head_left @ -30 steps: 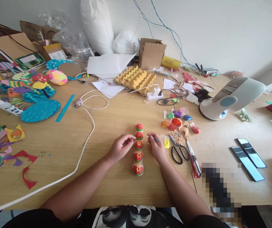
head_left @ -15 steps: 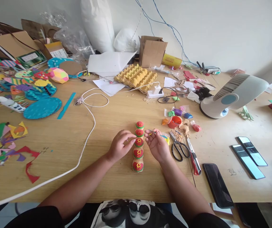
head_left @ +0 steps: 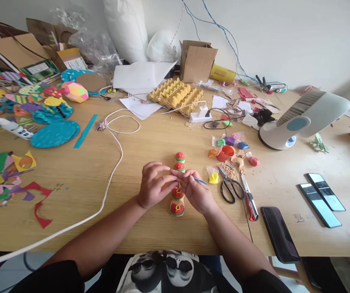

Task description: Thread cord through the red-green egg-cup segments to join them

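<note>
In front of me lies a row of several egg-carton cups (head_left: 177, 208), topped with red clay faces with green rims and yellow details. My hands cover its middle. Above the row, my right hand (head_left: 199, 193) is palm-up and holds a thin blue-handled tool (head_left: 200, 181) between thumb and fingers. My left hand (head_left: 154, 185) comes from the left, its thumb and fingertips brought together against the right fingertips. Whatever is between them is too small to make out. A bag of yellow clay (head_left: 213, 176) lies right of my right hand.
Scissors (head_left: 231, 187), a red utility knife (head_left: 250, 201) and a phone (head_left: 280, 234) lie to the right. Behind them are clay packets and a red cup (head_left: 225, 153). A white cable (head_left: 113, 171) crosses the left side. A fan (head_left: 297, 120) stands at right, an egg tray (head_left: 176, 97) at the back.
My right hand has moved left, over the row, and its fingertips now meet those of my left hand. The yellow clay bag has come into fuller view. The camera has shifted slightly.
</note>
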{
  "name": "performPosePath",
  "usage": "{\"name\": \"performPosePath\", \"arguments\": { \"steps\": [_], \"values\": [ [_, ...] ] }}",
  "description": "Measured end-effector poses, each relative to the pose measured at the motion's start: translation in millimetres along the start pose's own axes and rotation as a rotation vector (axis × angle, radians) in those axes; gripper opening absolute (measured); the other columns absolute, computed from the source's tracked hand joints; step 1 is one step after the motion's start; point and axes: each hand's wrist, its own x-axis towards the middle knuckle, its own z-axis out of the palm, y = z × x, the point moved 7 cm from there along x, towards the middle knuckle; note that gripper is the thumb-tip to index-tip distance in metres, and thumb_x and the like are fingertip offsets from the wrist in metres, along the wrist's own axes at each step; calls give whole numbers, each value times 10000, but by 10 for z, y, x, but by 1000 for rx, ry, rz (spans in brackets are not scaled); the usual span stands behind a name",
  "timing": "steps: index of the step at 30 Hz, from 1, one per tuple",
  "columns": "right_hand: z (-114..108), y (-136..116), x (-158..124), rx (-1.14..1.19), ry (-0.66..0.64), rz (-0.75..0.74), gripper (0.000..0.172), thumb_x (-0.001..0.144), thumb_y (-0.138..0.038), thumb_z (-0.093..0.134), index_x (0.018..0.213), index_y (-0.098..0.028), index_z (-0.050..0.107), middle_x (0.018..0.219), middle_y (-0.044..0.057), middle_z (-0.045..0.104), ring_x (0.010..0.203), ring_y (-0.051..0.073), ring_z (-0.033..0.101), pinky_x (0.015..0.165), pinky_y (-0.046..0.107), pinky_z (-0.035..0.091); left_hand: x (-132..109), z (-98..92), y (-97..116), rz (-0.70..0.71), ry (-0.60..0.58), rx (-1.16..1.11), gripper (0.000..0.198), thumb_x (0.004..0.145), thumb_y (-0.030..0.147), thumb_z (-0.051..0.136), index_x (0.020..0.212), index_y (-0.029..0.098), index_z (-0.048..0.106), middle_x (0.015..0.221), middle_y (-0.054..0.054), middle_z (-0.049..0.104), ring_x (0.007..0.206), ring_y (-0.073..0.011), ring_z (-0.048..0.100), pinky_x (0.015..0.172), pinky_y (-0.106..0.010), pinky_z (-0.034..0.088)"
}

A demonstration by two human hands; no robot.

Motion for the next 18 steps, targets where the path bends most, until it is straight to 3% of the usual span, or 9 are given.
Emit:
{"name": "performPosePath", "arguments": {
  "steps": [3, 8, 18],
  "values": [
    [-1, 5, -2, 44, 19, -1, 309, 897, -531, 656, 980, -286, 486, 1348, 91, 674, 1185, 240, 649, 980, 420, 505, 9, 12, -4, -2, -29, -1, 93, 822, 323, 784, 906, 360, 783, 1078, -62, 626, 1140, -273, 501, 1072, -457, 414],
    [-39, 44, 21, 131, 64, 29, 311, 888, -519, 671, 1002, -302, 480, 1311, 84, 687, 1144, 242, 667, 924, 427, 545, -18, 87, -30, -39, -120, -29, 108, 864, 294, 721, 929, 355, 781, 1100, -57, 647, 1150, -272, 500, 1096, -469, 398],
    [11, 14, -4, 130, 4, -19, 238, 917, -466, 668, 1004, -285, 541, 1489, 35, 559, 1252, 222, 625, 934, 336, 529, 41, 63, 125, 119, -100, -13, 200, 842, 289, 779, 1035, 341, 763, 1232, -52, 636, 1219, -267, 488, 1098, -472, 425]
  ]
}}
